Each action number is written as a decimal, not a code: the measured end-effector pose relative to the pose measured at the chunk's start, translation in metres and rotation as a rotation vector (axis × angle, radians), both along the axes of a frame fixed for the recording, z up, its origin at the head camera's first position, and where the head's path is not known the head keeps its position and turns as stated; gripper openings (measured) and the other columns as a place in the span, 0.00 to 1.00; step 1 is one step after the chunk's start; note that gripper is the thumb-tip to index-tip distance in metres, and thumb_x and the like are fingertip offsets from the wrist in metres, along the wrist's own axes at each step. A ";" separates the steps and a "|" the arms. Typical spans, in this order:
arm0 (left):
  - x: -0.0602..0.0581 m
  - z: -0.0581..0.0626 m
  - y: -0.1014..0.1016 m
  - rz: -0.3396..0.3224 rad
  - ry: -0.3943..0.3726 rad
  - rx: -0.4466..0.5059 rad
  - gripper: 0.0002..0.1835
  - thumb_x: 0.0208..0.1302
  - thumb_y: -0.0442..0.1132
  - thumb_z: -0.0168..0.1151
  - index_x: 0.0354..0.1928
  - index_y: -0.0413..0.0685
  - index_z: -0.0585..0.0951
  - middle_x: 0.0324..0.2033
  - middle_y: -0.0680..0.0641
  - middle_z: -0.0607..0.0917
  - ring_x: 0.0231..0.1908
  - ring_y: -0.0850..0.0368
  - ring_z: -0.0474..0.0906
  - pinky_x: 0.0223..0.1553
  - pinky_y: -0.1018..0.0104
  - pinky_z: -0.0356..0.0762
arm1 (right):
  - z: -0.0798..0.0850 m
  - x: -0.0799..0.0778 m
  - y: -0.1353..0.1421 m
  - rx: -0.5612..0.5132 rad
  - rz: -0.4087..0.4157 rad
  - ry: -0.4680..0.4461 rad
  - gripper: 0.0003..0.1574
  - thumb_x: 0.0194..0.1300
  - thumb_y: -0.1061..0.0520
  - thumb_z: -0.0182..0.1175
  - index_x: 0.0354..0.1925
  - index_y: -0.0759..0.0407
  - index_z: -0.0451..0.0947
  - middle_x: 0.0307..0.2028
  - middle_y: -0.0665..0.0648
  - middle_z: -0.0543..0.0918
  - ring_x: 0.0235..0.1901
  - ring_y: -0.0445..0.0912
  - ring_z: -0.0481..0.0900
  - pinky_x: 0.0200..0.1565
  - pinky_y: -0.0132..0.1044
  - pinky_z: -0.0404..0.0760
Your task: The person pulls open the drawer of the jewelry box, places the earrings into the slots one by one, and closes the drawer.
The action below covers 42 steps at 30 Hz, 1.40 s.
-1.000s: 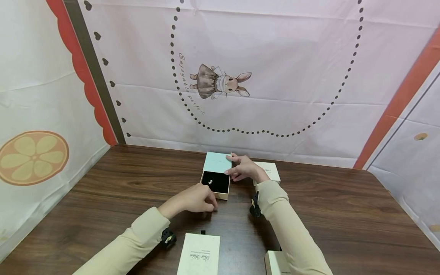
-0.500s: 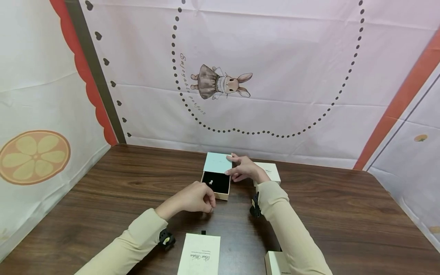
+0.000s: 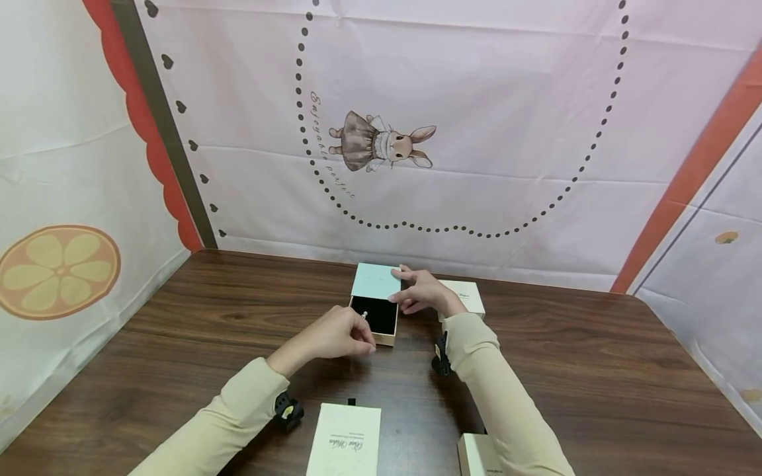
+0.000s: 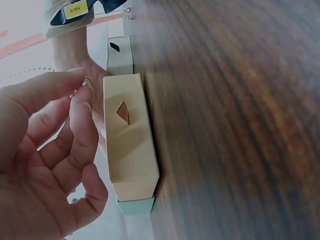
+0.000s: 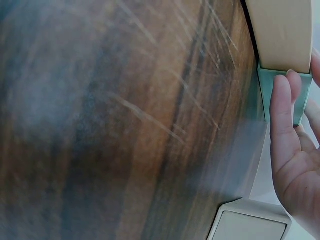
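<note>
I have the mint drawer box point(image 3: 375, 281) pointing lengthwise toward me, tray point(image 3: 384, 340) foremost, left of my right hand point(image 3: 425, 292) gripping it; my left hand point(image 3: 333, 336) pinches silvery jewellery point(image 4: 87, 81).

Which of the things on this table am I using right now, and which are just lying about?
In use:
teal box, pulled open, your right hand on it
trinket, pinched in your left hand
charm inside the box, likely

Seemingly just lying about:
white box beside your right hand
two cream boxes nearer you
</note>
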<state>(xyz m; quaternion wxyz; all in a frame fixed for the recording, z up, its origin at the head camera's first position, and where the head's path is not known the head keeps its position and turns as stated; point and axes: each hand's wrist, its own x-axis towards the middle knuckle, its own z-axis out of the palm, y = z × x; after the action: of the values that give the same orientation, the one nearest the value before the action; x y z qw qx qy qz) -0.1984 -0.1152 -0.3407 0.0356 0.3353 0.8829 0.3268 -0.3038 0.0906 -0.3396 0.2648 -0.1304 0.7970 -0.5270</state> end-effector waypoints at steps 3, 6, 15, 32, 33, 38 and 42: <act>-0.002 0.000 0.000 0.015 -0.009 0.013 0.03 0.50 0.34 0.66 0.23 0.51 0.84 0.19 0.61 0.81 0.20 0.72 0.72 0.24 0.75 0.72 | -0.005 -0.003 0.000 -0.007 -0.015 0.005 0.46 0.56 0.63 0.63 0.68 0.51 0.55 0.71 0.49 0.40 0.25 0.45 0.76 0.38 0.45 0.80; -0.003 0.000 0.000 0.036 -0.006 0.018 0.03 0.49 0.34 0.65 0.25 0.49 0.85 0.19 0.61 0.81 0.20 0.72 0.72 0.24 0.75 0.72 | -0.007 -0.004 -0.001 -0.007 -0.017 0.016 0.45 0.55 0.63 0.64 0.68 0.51 0.56 0.71 0.49 0.41 0.25 0.44 0.76 0.37 0.43 0.81; -0.006 0.003 0.000 0.039 0.010 -0.025 0.08 0.54 0.33 0.59 0.33 0.47 0.87 0.24 0.57 0.84 0.16 0.70 0.64 0.18 0.76 0.64 | -0.004 -0.003 0.000 -0.012 -0.004 0.001 0.46 0.56 0.63 0.63 0.68 0.51 0.54 0.71 0.49 0.39 0.27 0.46 0.77 0.40 0.47 0.79; -0.012 0.003 -0.002 0.047 -0.060 0.057 0.05 0.51 0.38 0.68 0.31 0.48 0.84 0.23 0.56 0.85 0.25 0.70 0.78 0.29 0.73 0.75 | -0.006 -0.003 0.000 -0.010 -0.008 0.010 0.45 0.56 0.63 0.63 0.68 0.51 0.55 0.71 0.49 0.40 0.28 0.46 0.77 0.40 0.45 0.80; -0.012 0.003 -0.002 0.051 -0.067 0.064 0.05 0.50 0.38 0.69 0.31 0.48 0.84 0.23 0.56 0.84 0.25 0.70 0.78 0.29 0.73 0.75 | -0.006 -0.003 0.000 -0.012 -0.010 0.012 0.45 0.56 0.62 0.63 0.68 0.51 0.55 0.71 0.48 0.40 0.27 0.46 0.77 0.39 0.45 0.80; -0.013 0.004 -0.003 0.063 -0.084 0.083 0.07 0.47 0.38 0.71 0.31 0.47 0.84 0.23 0.56 0.85 0.26 0.69 0.79 0.31 0.73 0.75 | -0.006 -0.003 0.000 -0.017 -0.018 0.011 0.45 0.55 0.62 0.64 0.68 0.51 0.56 0.71 0.48 0.41 0.26 0.45 0.77 0.37 0.42 0.80; -0.015 0.004 -0.004 0.060 -0.078 0.087 0.09 0.48 0.39 0.70 0.33 0.46 0.84 0.24 0.55 0.85 0.26 0.68 0.79 0.31 0.73 0.75 | -0.006 -0.002 0.000 -0.011 -0.026 0.008 0.45 0.55 0.63 0.64 0.68 0.51 0.56 0.71 0.48 0.42 0.26 0.45 0.77 0.36 0.41 0.81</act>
<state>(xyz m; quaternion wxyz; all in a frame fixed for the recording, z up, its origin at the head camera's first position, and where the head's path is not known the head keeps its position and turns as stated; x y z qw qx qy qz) -0.2135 -0.1189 -0.3362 0.0456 0.2967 0.8756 0.3785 -0.3062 0.0902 -0.3460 0.2541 -0.1234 0.7967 -0.5343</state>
